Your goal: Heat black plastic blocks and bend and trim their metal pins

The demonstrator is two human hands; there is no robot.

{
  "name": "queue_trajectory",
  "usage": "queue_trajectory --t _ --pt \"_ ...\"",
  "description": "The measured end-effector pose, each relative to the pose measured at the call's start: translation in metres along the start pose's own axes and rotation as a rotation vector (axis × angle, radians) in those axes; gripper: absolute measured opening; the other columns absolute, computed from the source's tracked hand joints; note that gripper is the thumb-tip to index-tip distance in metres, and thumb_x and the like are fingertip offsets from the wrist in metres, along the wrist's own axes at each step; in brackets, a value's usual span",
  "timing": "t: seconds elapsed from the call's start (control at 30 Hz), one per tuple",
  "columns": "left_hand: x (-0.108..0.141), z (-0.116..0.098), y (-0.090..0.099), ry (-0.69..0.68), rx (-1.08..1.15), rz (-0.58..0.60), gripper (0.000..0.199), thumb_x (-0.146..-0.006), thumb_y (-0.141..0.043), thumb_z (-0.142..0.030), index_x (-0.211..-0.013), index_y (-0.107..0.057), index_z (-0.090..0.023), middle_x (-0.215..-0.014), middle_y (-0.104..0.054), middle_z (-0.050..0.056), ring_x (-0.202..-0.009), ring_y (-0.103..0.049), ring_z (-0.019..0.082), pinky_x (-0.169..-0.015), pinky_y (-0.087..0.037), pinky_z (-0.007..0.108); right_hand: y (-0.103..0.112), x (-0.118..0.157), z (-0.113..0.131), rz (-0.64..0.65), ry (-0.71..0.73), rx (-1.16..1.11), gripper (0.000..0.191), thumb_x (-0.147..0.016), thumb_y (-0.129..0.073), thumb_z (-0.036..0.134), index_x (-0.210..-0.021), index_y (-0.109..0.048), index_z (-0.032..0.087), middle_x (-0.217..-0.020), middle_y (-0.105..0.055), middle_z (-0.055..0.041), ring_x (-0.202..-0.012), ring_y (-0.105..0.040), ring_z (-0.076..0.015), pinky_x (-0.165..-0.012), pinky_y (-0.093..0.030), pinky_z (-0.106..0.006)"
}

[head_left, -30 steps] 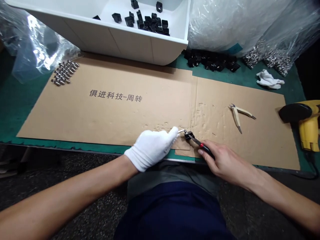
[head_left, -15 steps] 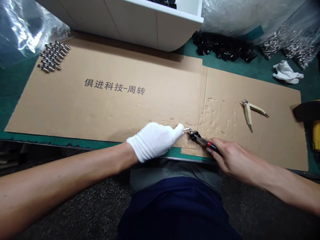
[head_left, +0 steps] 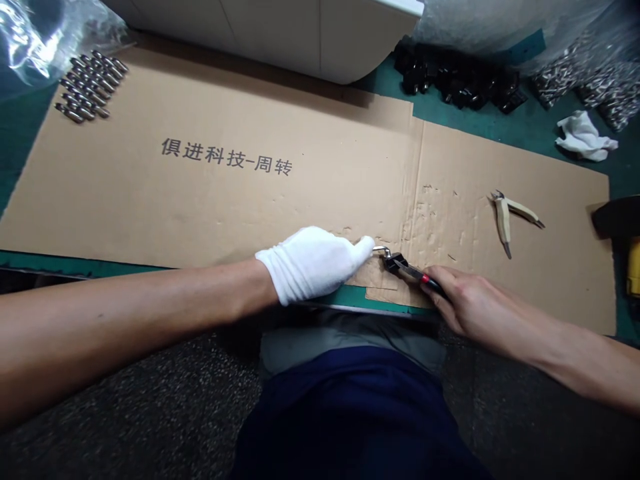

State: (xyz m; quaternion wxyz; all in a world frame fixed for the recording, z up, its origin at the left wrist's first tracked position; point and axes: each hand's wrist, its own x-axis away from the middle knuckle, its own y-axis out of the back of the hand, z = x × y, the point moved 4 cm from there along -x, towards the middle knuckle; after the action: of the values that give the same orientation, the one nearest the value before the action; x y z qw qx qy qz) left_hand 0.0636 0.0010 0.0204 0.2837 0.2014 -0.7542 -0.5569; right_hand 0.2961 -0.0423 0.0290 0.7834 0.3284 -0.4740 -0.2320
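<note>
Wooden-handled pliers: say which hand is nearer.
Right. The right hand is below and left of the pliers; the gloved left hand lies farther left.

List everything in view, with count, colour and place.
cardboard sheet: one, tan, on mat
mat: one, green, under cardboard
bin: one, white, top edge
plastic bag: one, clear, top left
metal pins: many, silver, cardboard's far left
plastic parts: many, black, far edge
bagged metal parts: many, silver, top right
cloth: one, white, right
pliers: one, cream, cardboard's right
power tool: one, yellow-black, right edge
hand tool: one, red-black, right hand
left hand: one, white-gloved, beside tool
right hand: one, bare, gripping tool
</note>
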Motion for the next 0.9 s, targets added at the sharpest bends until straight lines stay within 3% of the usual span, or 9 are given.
queue_trajectory --t 0.3,0.47,0.7,0.83,0.9 --pt "-0.004 -0.002 0.002 -0.035 -0.073 0.086 0.036 -0.092 -0.045 -0.012 -0.127 -0.054 -0.012 -0.076 -0.072 0.010 -0.064 -0.069 0.024 -0.061 -0.046 0.031 0.008 -0.004 -0.006 -0.025 0.046 0.094 0.009 -0.100 -0.041 0.029 -0.094 -0.044 0.023 -0.077 -0.062 -0.0049 -0.061 -0.061 -0.0193 -0.053 -0.040 -0.031" --pt "-0.005 -0.004 0.001 -0.057 -0.103 0.081 0.038 -0.090 -0.044 -0.009 -0.127 -0.054 -0.011 -0.079 -0.072 0.011 -0.060 -0.066 0.024 -0.056 -0.041 0.031 0.015 -0.006 -0.005 -0.071 0.088 0.201 0.013 -0.100 -0.041 0.031 -0.092 -0.045 0.023 -0.070 -0.058 -0.0031 -0.053 -0.055 -0.0169 -0.047 -0.034 -0.030" --pt "-0.008 -0.001 -0.004 -0.021 -0.089 0.071 0.039 -0.090 -0.042 -0.013 -0.125 -0.058 -0.013 -0.078 -0.070 0.010 -0.062 -0.064 0.023 -0.061 -0.040 0.032 0.018 -0.011 -0.016 -0.077 0.146 0.266 0.016 -0.100 -0.043 0.032 -0.094 -0.053 0.021 -0.075 -0.061 -0.0040 -0.056 -0.055 -0.0166 -0.049 -0.035 -0.031" --pt "-0.012 0.008 -0.002 -0.052 -0.135 0.111 0.036 -0.092 -0.044 -0.021 -0.124 -0.059 -0.016 -0.076 -0.067 0.006 -0.064 -0.065 0.024 -0.064 -0.041 0.032 0.035 -0.019 -0.012 -0.060 0.349 0.456 0.025 -0.102 -0.044 0.037 -0.097 -0.059 0.018 -0.083 -0.062 -0.0060 -0.070 -0.056 -0.0185 -0.064 -0.040 -0.037" --pt "-0.011 0.009 0.001 -0.083 -0.167 0.137 0.034 -0.093 -0.045 -0.025 -0.123 -0.059 -0.018 -0.076 -0.066 0.005 -0.064 -0.065 0.023 -0.063 -0.040 0.031 0.042 -0.021 -0.009 -0.053 0.409 0.545 0.023 -0.102 -0.044 0.032 -0.098 -0.061 0.017 -0.084 -0.062 -0.0065 -0.072 -0.054 -0.0190 -0.067 -0.039 -0.039"
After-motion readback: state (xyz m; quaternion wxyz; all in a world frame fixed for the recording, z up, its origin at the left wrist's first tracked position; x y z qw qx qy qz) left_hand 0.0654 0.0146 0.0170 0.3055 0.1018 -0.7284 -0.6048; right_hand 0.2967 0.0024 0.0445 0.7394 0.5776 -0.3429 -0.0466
